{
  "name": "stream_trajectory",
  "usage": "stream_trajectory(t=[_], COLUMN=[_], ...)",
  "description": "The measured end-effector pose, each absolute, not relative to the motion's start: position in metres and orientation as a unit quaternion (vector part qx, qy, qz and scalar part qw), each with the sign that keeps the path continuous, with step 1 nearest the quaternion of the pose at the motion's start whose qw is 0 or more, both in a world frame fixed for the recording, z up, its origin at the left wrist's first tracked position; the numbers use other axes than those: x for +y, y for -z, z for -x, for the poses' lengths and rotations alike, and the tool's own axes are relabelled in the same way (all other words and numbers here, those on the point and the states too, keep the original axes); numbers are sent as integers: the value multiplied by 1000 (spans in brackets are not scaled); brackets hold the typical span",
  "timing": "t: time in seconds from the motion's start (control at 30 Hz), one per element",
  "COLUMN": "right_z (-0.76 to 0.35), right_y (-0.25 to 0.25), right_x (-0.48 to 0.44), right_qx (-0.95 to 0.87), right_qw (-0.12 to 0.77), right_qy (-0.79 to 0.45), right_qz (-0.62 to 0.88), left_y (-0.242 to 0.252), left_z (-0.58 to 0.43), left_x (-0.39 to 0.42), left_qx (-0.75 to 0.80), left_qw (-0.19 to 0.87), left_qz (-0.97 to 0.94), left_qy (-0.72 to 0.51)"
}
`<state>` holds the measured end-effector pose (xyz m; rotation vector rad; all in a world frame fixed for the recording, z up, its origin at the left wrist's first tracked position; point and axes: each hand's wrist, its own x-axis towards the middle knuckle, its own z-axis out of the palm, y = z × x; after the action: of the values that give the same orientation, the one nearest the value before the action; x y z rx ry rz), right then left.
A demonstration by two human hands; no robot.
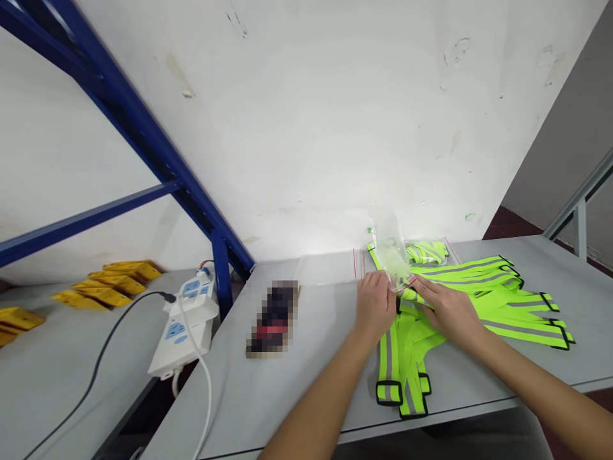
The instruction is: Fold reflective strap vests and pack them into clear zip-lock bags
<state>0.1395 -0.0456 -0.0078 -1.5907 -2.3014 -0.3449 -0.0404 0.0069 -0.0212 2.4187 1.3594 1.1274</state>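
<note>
My left hand (376, 303) is closed on the edge of a clear plastic zip bag (390, 249), which stands up above the table with its red-lined mouth towards me. A folded neon-yellow reflective strap (408, 294) lies at that mouth, between my two hands. My right hand (447, 310) has its fingers closed over the strap and the bag's edge; its fingertips are partly hidden. Beneath and around both hands spreads a pile of neon-yellow reflective straps (507, 310) with grey stripes and black buckles. Behind them lies a bagged strap (426, 253).
Flat clear bags (328, 268) lie by the wall on the grey table (316, 377). A blurred-out dark object (272, 319) is left of them. A white power strip (186, 319) with cables, a blue metal frame (158, 147) and yellow packets (110, 284) are farther left.
</note>
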Motion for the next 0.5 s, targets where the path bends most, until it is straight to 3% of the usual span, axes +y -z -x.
stream_trajectory(t=[0.23,0.5], right_z=[-131,-119], right_y=[3,-1], right_x=[-49,-41], right_qx=[-770,-761], right_qw=[185,100], right_qy=[171,228], right_qz=[587,598], left_y=[22,20], left_z=[45,39], left_x=[16,5], left_qx=[478,439], left_qw=[36,45], left_qz=[-810,-833], left_qy=[-339,-334])
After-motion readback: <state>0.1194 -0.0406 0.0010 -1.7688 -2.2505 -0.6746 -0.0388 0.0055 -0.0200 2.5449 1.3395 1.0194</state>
